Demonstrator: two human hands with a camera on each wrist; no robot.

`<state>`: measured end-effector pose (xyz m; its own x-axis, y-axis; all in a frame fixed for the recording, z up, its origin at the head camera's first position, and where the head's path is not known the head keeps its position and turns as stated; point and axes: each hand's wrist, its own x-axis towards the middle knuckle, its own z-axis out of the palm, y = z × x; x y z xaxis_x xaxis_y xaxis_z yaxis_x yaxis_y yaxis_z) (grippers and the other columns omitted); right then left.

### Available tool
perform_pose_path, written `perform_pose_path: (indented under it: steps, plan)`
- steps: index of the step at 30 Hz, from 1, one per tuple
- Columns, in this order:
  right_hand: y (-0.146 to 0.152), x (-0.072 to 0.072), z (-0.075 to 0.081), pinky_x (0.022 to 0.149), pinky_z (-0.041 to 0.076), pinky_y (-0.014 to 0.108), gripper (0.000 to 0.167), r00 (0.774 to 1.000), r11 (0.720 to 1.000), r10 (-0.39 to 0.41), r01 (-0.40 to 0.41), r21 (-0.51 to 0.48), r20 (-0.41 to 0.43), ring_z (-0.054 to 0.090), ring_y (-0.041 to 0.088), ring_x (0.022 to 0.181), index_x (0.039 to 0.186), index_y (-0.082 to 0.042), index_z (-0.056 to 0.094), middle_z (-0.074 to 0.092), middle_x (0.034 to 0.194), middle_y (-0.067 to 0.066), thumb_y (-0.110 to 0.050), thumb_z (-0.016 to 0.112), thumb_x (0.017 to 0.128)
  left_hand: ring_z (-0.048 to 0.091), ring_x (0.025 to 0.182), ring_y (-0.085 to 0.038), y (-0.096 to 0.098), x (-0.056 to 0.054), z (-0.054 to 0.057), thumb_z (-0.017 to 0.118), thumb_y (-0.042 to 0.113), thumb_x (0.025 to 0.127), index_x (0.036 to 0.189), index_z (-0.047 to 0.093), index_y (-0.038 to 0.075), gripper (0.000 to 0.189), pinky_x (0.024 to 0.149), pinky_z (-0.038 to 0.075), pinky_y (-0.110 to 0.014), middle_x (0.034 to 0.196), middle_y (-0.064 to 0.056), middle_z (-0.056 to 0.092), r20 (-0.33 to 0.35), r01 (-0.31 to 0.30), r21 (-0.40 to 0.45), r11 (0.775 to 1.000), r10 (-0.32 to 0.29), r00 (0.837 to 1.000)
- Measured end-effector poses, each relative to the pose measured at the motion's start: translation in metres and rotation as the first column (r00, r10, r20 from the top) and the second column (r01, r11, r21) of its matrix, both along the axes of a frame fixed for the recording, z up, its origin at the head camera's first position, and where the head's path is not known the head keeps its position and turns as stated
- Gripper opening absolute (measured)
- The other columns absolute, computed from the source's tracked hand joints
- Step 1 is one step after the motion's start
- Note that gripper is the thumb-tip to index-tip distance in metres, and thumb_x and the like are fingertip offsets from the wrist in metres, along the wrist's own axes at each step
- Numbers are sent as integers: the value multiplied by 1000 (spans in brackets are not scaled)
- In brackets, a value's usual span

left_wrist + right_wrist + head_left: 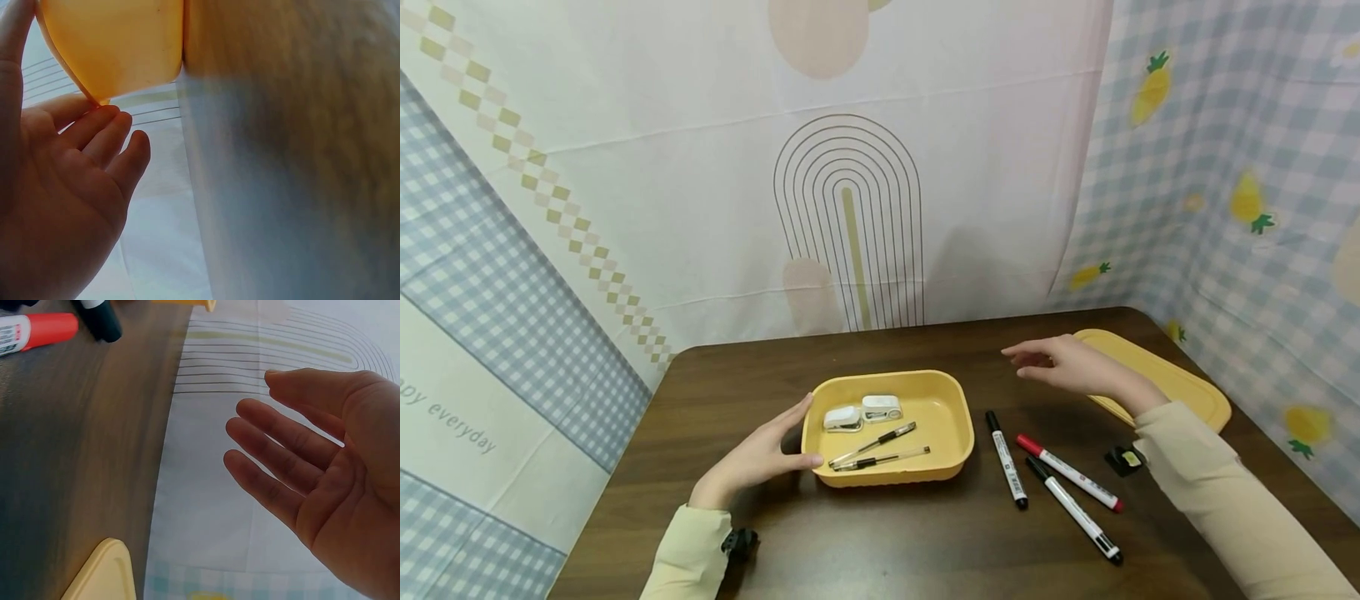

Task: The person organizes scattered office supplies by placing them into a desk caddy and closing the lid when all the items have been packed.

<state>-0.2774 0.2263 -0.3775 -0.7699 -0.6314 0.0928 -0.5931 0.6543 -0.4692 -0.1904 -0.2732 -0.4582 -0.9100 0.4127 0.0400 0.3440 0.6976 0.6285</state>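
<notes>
A shallow yellow plastic box [951,417] stands on the table. Inside lie two small white staplers [843,418] and two clear pens with black grips [880,460]. My left hand [763,454] holds the box's left end, thumb at the front corner and fingers toward the back corner. In the left wrist view, bent fingertips [107,112] meet the box's rim. My right hand [1067,364] hovers over the table between the box and the yellow lid [1180,375]. The right wrist view shows its fingers [275,456] loosely extended, holding nothing.
Right of the box lie a black-capped marker [1006,458], a red marker [1070,472] and another black marker [1075,510]. The lid lies flat at the table's back right. Patterned curtains [985,167] hang behind the table and along its sides.
</notes>
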Motion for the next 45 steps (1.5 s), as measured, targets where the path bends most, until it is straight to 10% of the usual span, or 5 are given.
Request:
perform_pose_path:
  steps: [45]
  plan:
    - [33,27,-67,75,54,29,28,975,1000,-4,4,-2,222,65,8,88,112,-5,73,72,101,-3,-26,74,93,19,151,-27,0,0,2,80,52,82,163,20,19,105,117,24,-55,168,-5,17,20,10,21,1000,-10,1000]
